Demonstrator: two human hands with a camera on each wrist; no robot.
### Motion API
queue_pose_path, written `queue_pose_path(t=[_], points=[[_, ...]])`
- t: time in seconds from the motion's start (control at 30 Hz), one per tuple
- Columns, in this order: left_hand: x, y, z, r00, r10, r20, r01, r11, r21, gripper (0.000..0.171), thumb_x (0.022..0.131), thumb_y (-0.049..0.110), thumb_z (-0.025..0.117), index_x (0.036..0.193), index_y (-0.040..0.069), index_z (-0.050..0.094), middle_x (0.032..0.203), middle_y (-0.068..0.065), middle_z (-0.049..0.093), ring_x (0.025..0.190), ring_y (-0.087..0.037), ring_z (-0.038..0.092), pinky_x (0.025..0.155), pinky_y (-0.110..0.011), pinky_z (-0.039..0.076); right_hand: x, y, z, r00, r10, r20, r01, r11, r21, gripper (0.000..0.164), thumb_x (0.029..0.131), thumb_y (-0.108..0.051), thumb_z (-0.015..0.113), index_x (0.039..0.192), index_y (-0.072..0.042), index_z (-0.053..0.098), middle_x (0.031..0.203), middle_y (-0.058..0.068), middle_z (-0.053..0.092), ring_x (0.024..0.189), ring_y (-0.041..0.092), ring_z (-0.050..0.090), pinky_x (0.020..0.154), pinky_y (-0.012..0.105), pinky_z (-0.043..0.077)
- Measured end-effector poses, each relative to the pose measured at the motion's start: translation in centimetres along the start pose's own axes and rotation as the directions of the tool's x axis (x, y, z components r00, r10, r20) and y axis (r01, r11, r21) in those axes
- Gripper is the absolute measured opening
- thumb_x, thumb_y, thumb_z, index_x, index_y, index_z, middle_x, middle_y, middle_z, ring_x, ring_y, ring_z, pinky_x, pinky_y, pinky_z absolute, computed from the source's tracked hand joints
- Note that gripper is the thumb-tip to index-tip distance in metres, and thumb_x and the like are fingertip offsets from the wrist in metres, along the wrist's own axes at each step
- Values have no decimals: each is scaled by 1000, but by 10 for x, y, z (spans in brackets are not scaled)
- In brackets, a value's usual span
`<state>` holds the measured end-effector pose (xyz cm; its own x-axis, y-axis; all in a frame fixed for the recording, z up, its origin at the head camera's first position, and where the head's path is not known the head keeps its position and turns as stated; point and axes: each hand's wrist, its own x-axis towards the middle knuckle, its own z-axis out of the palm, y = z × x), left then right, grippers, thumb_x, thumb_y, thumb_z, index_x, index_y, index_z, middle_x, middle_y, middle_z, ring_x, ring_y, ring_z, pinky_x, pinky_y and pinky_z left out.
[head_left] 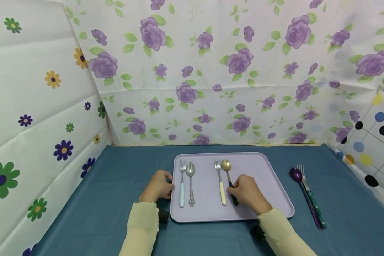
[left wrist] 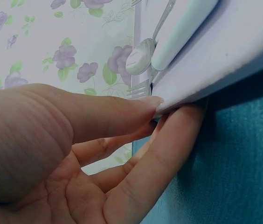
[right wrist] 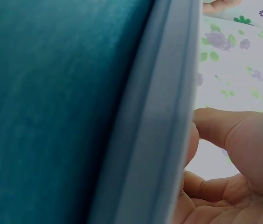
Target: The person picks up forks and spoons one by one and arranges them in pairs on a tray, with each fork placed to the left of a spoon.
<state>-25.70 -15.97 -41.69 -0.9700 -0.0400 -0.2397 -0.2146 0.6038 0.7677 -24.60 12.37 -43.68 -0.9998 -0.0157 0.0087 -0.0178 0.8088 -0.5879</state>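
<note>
A pale lilac tray (head_left: 262,174) lies on the table with cutlery in two pairs. My left hand (head_left: 158,186) holds the tray's left rim, thumb on top and fingers against its underside in the left wrist view. To the right of that rim are a fork with a mint handle (head_left: 182,195) and an ornate silver spoon (head_left: 190,170). My right hand (head_left: 248,193) pinches the dark handle of a gold-bowled spoon (head_left: 225,165), beside a fork with a yellow handle (head_left: 222,193). In the right wrist view the tray's edge hides the spoon and the fingertips.
Right of the tray, a purple spoon (head_left: 296,175) and a fork with a green patterned handle (head_left: 316,209) lie side by side on the blue tablecloth (head_left: 131,160). Flower-printed sheets (head_left: 185,117) rise behind and at the left; a dotted one (head_left: 371,149) stands at the right.
</note>
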Motion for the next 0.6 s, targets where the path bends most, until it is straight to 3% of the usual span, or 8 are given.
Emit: queue_pose_path(t=[0.2,0.43,0.6], points=[[0,-1,0,1000,7,0,-7,1000,6,24,86,-3,65,109,-4,60,82,-18,60,62,-22,63,57,-35,60,1,-2,0,1000,14,21,-14,1000,3,26,81,-19,75,65,-5,61,57,5,57,46,12,54,41,26,46],[-1,-2,0,1000,13,-4,-13,1000,15,23,86,-3,65,108,-4,60,81,-17,60,61,-21,62,56,-34,59,0,1,2,1000,3,18,-3,1000,9,31,86,-25,71,60,-8,64,45,1,56,44,13,54,44,28,44],[-1,-1,0,1000,16,-4,-16,1000,12,23,86,-3,65,109,-5,60,81,-17,60,61,-21,62,56,-35,60,-1,3,-1,1000,-9,23,9,1000,4,28,86,-23,69,63,-8,63,49,1,57,44,12,55,45,28,46]])
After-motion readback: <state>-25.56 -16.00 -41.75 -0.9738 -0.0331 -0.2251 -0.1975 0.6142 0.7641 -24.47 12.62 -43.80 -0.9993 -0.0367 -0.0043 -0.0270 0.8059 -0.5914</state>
